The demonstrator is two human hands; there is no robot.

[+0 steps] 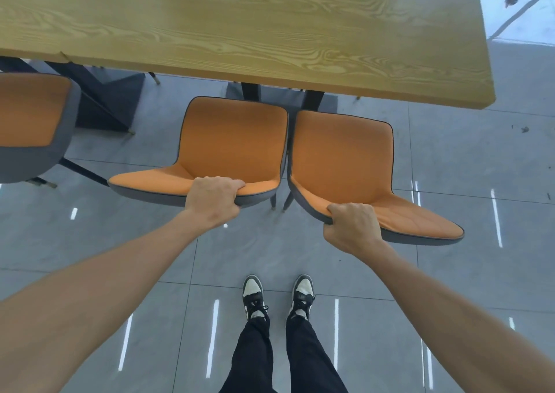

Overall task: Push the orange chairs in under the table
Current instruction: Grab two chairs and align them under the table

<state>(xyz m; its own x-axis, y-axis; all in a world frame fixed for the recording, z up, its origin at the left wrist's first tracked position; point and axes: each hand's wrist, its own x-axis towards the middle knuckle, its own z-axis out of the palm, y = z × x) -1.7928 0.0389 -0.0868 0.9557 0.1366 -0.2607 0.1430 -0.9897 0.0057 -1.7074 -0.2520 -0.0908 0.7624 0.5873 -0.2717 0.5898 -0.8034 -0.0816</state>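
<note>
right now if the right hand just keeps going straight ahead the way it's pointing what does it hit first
The right hand grips the backrest top of the right orange chair. Straight ahead lies that chair's seat, then probably the wooden table edge and a dark leg beneath; depth is unclear.

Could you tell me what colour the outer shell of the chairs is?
Grey, edging the orange chairs; seen in the head view.

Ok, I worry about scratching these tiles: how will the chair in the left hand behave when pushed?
The chair will probably slide easily: the floor tiles look glossy and its legs are thin. It may tip forward slightly, since the left hand grips the top of the backrest, high above the feet. The right chair sits very close, so they could rub.
</note>
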